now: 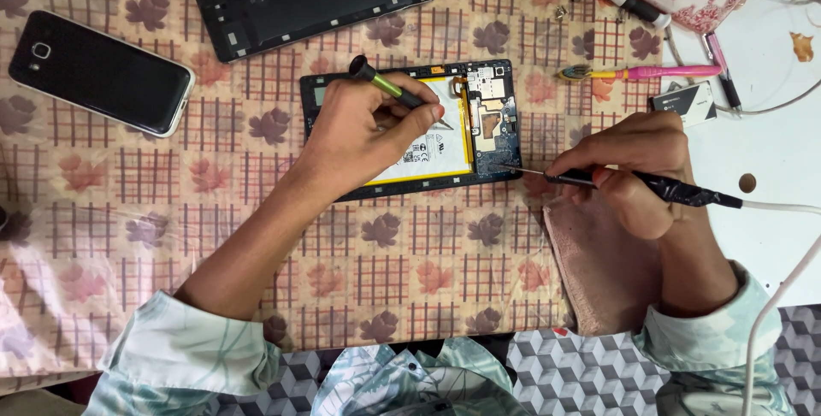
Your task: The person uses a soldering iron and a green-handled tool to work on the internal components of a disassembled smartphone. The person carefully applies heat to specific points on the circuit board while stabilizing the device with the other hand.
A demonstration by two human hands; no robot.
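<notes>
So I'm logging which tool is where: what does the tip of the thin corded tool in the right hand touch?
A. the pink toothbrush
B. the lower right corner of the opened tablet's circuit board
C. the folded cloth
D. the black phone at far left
B: the right hand holds the corded tool with its fine tip on the opened tablet, at the board's lower right corner.

An opened tablet (410, 129) lies flat on the cloth, back cover off, its white battery and the circuit board at its right end exposed. A green-shafted screwdriver (389, 87) slants across the battery, while a thin black soldering iron (633, 181) meets the board's lower edge.
</notes>
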